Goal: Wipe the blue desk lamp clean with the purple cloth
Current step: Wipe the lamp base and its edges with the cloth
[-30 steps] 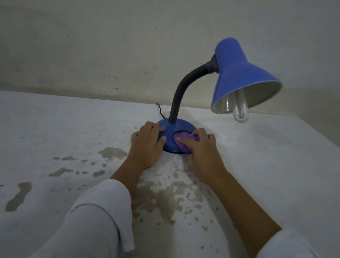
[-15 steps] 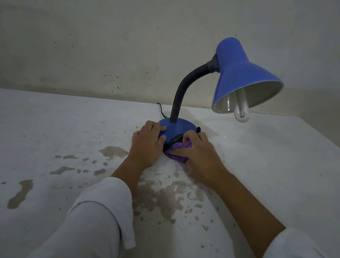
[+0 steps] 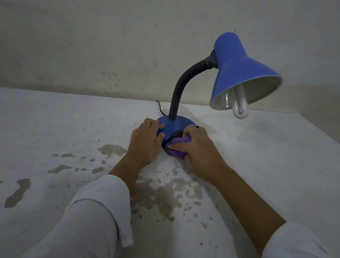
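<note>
- Bunched under the right hand (image 3: 199, 151), the purple cloth (image 3: 176, 147) is pinched by curled fingers and pressed against the front edge of the lamp base (image 3: 172, 125), just right of the frame's centre; that grip is closed on the cloth.
- Beside it, the left hand (image 3: 145, 142) lies over the left flank of the base, fingers wrapped on the rim, thumb toward the cloth. It is a bracing grip, closed on the base and carrying nothing.
- Nearest the camera, white rolled sleeves (image 3: 95, 216) fill the lower part of the frame.
- To do this step well, I would keep the left hand pressing down so the light base cannot skate, and drag the cloth around the dome's curve in short arcs, folding in a fresh face as it soils.
- Probably only the base is being treated now; neck and shade look yet to be wiped.
- Worktop (image 3: 37, 135): pale, matt and chalky, with patches worn through to a duller brown in the lower centre and lower left.
- Cloth looks soft, thick and crumpled; the base is a smooth, low, painted dome.
- Farther back, the black ribbed neck (image 3: 180, 87) curves up to the glossy blue cone shade (image 3: 239, 73) at upper right, white inside, with a looped tube bulb (image 3: 240, 109) hanging out.
- A thin dark cord (image 3: 160, 109) trails behind the base toward the stained wall (image 3: 90, 35).
</note>
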### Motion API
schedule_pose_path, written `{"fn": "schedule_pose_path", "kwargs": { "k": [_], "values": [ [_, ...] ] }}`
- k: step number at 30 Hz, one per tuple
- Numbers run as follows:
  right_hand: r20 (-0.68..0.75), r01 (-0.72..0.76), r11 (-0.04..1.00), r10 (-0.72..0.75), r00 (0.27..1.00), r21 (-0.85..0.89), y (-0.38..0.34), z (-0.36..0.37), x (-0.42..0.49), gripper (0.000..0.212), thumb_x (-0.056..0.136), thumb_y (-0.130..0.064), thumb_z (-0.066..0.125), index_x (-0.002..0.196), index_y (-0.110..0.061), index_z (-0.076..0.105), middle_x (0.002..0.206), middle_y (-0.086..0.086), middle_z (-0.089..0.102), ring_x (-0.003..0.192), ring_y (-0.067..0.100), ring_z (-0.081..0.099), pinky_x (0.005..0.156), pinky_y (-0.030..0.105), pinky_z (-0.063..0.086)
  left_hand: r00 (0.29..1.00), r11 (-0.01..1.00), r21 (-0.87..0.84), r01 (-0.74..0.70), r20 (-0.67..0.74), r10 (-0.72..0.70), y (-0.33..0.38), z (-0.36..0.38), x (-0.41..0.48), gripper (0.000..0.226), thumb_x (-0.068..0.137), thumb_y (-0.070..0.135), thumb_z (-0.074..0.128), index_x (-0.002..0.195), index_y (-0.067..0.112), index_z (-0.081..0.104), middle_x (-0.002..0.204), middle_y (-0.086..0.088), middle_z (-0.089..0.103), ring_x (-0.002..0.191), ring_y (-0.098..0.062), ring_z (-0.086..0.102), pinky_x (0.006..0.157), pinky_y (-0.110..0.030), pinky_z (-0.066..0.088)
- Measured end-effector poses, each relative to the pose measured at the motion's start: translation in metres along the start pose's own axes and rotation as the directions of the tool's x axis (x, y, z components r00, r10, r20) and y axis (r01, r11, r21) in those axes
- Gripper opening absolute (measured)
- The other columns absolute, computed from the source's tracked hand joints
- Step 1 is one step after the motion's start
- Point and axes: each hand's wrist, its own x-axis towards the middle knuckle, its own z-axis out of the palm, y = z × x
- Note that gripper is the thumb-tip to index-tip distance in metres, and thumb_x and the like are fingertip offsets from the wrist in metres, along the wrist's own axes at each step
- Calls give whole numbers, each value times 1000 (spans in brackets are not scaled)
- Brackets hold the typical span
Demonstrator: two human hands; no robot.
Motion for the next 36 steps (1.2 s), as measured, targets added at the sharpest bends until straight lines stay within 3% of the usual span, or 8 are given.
{"fn": "schedule_pose_path", "kwargs": {
  "k": [5,9,16,22,28,31,33,36],
  "values": [
    [-15,-152,987,153,988,53,22,-5,-12,38,78,-7,63,114,-19,61,111,4,40,103,21,43,86,31,46,1000,1000,-7,8,13,-8,1,0,0,35,95,22,43,128,12,49,128,-9,47,116,-22,50,102,-35,36],
    [-22,-267,964,267,964,-12,36,-11,-22,35,84,-14,58,116,-26,63,118,7,42,109,25,40,90,33,44,1000,1000,7,16,17,-16,1,0,0,35,96,23,41,129,13,48,129,-8,47,117,-22,49,103,-35,35],
    [-61,-3,999,1,998,-34,-9,11,-2,24,71,-18,73,94,-16,72,103,17,56,91,38,51,67,46,52,1000,1000,30,6,9,-6,0,1,1,34,95,23,42,126,11,50,126,-10,47,113,-25,51,100,-38,38],
    [-71,-112,992,115,991,51,21,8,-12,34,75,-8,62,101,-27,71,112,7,49,101,25,42,82,35,46,1000,1000,16,9,15,-9,1,1,2,36,95,22,41,128,11,48,128,-10,46,116,-24,49,103,-36,36],
    [-112,-373,920,385,916,118,50,-4,-14,37,80,-2,54,107,-22,69,113,10,46,100,23,39,87,32,43,999,999,32,25,28,-26,2,1,0,37,97,24,40,131,14,46,132,-8,45,119,-21,48,104,-32,34],
    [-127,-236,956,260,957,175,30,-5,-3,41,78,0,56,110,-23,68,114,8,45,101,20,38,85,23,35,999,999,30,24,22,-25,3,0,2,37,96,24,40,131,14,46,131,-8,45,118,-21,48,103,-32,34],
    [-79,-175,977,185,980,120,16,2,3,41,80,-4,57,114,-25,65,117,8,44,104,23,39,85,28,41,1000,999,30,21,19,-22,3,-1,1,37,96,24,41,131,13,47,130,-8,45,117,-22,48,103,-33,35],
    [-90,-252,964,260,962,88,24,6,3,44,81,-6,55,120,-28,61,117,10,43,104,26,40,84,36,46,1000,999,33,18,10,-18,3,-1,1,36,96,24,41,130,13,47,130,-8,45,117,-21,48,103,-33,35]
  ]
}}
